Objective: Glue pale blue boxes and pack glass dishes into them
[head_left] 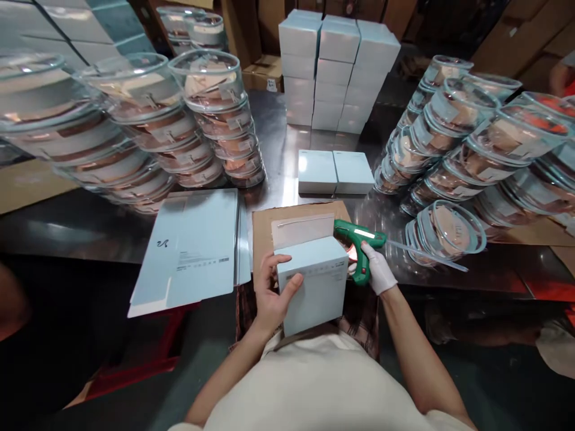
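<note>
My bare left hand [275, 296] grips a light blue box [314, 293] at its left side, thumb on the near face and fingers over the top. The box is tilted at the table's front edge, and its far flap [303, 230] stands open with a thin line of glue along it. In my white-gloved right hand [380, 269] is a green glue gun [363, 248], its nozzle pointing left, close to the box's right top corner. A clear glue stick [426, 256] sticks out from the gun's back. Beneath the box lies a sheet of brown cardboard [263, 224].
Flat printed box blanks [193, 245] lie on the left. Stacked clear round containers [215, 120] rise at the left, more containers [458, 108] at the right. Finished-looking blue boxes [335, 170] lie ahead, with a taller box stack [335, 72] behind. Parts of other people show at both sides.
</note>
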{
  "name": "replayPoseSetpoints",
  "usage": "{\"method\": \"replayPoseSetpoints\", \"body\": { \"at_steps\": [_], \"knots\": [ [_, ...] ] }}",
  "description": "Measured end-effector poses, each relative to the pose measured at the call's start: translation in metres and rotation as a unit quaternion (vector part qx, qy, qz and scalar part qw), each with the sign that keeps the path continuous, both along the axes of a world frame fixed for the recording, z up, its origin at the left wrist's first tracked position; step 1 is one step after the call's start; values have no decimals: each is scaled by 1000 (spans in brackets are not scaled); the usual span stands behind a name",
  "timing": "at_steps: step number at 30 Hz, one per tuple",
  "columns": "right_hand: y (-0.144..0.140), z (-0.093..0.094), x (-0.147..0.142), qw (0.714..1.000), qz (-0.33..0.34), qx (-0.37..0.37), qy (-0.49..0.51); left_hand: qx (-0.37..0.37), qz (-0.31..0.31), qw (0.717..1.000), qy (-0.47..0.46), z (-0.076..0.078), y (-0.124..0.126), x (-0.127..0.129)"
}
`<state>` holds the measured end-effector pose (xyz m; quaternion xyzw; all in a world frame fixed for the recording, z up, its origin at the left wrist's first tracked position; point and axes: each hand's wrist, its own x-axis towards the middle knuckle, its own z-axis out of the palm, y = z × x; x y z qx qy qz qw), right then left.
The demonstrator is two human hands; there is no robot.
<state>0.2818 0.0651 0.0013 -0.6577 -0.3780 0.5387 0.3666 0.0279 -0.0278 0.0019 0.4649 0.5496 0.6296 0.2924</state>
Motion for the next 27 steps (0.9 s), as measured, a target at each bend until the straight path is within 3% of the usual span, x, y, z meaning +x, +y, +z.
{"method": "replayPoseSetpoints", "body": {
  "at_steps": [2, 5, 8, 12, 14, 16, 18, 23, 27],
  "knots": [
    [4, 5, 10, 997, -3, -7, -76, 6, 1, 1000, 0, 0, 0, -1],
    [1, 26, 11, 989, -33, 77, -119, 14, -23, 1000, 2, 0, 1, -1],
    [-3, 51, -13, 985, 54, 162, -28, 25, -75, 997, -11, 1, 3, 3],
    [0, 70, -37, 967, 157, 183, 85, 37, -90, 994, -46, 0, 11, 9],
    [1, 74, -32, 936, 248, 237, 82, 55, -89, 991, -84, -1, 17, 6],
    [1, 77, -22, 878, 373, 294, 63, 70, -94, 988, -104, -2, 21, 0],
    [1, 77, -15, 832, 438, 340, 25, 69, -105, 989, -82, -2, 24, -6],
    [3, 72, -20, 801, 456, 386, -32, 63, -116, 991, -24, 3, 24, -11],
    [7, 64, -32, 814, 426, 393, -25, 34, -83, 995, -32, 1, 18, -19]
  ]
}}
